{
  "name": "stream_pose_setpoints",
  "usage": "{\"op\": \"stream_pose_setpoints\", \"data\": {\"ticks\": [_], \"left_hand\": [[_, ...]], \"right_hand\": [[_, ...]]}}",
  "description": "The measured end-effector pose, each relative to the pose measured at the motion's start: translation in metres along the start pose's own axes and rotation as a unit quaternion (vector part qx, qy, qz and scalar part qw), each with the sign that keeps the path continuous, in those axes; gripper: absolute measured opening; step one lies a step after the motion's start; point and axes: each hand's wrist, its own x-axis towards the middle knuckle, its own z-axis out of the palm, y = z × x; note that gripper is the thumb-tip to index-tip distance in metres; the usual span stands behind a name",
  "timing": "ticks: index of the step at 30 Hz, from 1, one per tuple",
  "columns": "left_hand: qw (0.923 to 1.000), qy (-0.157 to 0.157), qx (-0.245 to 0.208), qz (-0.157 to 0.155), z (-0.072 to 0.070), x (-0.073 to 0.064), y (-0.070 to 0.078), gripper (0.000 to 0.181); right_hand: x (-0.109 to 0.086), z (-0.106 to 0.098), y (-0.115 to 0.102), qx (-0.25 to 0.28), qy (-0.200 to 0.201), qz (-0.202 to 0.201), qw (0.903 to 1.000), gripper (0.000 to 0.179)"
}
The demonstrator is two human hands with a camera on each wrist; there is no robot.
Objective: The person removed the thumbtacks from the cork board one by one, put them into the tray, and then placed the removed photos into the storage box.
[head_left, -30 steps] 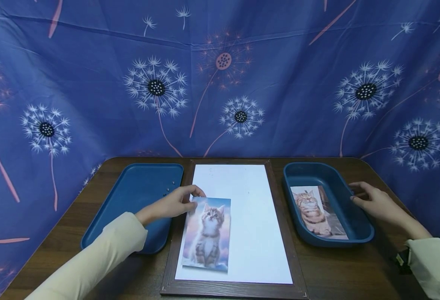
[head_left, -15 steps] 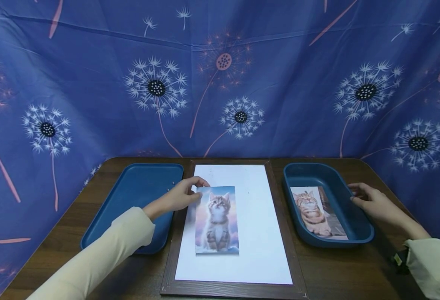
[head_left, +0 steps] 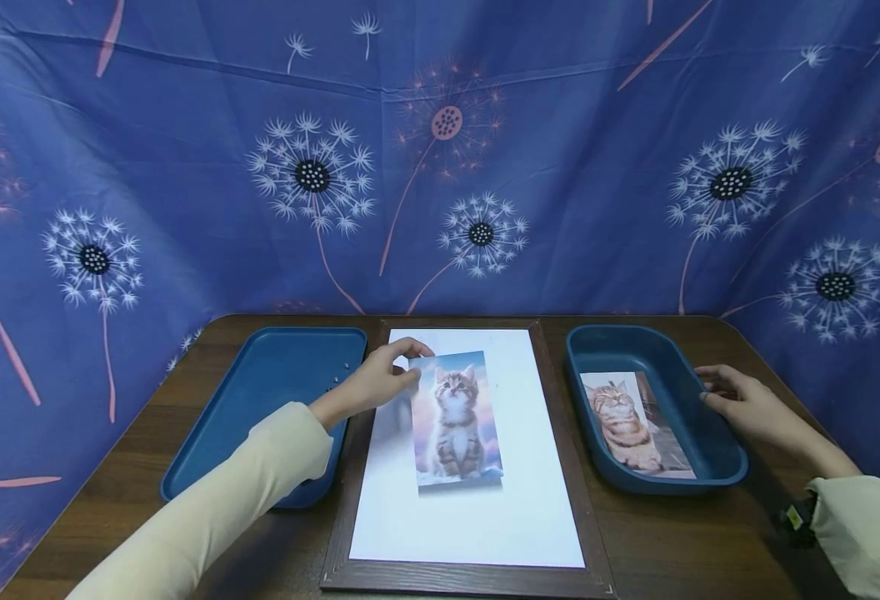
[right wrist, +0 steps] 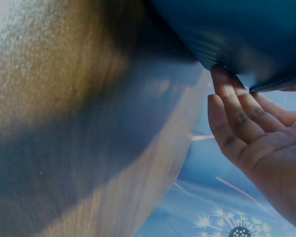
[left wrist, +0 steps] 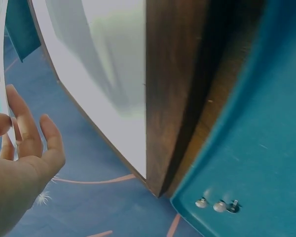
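My left hand point(head_left: 380, 379) pinches the upper left corner of a kitten picture card point(head_left: 457, 425) between thumb and fingers. The card is tilted slightly and casts a shadow on the white board point(head_left: 533, 508) with a brown wooden frame. In the left wrist view the card point(left wrist: 0, 59) shows edge-on beside the fingers. On the right, my right hand point(head_left: 755, 408) holds the side rim of a deep blue plastic bin point(head_left: 657, 485), fingers against its outer wall in the right wrist view. Inside the bin lies a picture of an orange cat point(head_left: 620, 425).
Left of the board lies a shallow blue tray point(head_left: 260, 400). Near its edge are several small silver pin-like pieces point(left wrist: 220, 206). The dark wooden table point(head_left: 710, 550) ends at a blue dandelion-patterned cloth point(head_left: 597, 250).
My left hand has carried the kitten card to the right and away from me over the board, and the card has turned slightly. The right hand and the bin have stayed put.
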Motion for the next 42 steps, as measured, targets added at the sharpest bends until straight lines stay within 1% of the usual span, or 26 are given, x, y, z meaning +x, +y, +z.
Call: {"op": "stream_pose_setpoints", "data": {"ticks": [6,9,13,18,25,32,42], "left_hand": [[0.9998,0.012,0.004,-0.013,0.005,0.010,0.009,0.028],[0.9998,0.017,0.002,-0.009,0.008,0.016,0.013,0.029],[0.9997,0.018,-0.012,-0.007,0.012,0.021,0.017,0.029],[0.9995,0.018,-0.021,-0.015,0.017,0.029,0.025,0.028],[0.9995,0.029,-0.014,0.000,0.024,0.043,0.038,0.029],[0.9996,0.023,-0.017,0.001,0.031,0.057,0.051,0.029],[0.9996,0.020,-0.019,0.010,0.048,0.074,0.066,0.028]], "right_hand": [[0.001,-0.001,0.000,-0.004,0.004,0.002,1.0000,0.043],[0.001,-0.001,0.000,-0.003,0.005,-0.001,1.0000,0.043],[0.001,-0.001,-0.001,-0.004,0.004,-0.002,1.0000,0.043],[0.002,-0.001,0.000,-0.005,0.004,0.002,1.0000,0.043],[0.002,0.001,0.002,-0.006,0.008,0.002,1.0000,0.043],[0.002,0.001,0.001,-0.004,0.007,0.010,0.9999,0.043],[0.002,0.001,0.003,-0.003,0.009,0.007,0.9999,0.043]]}}
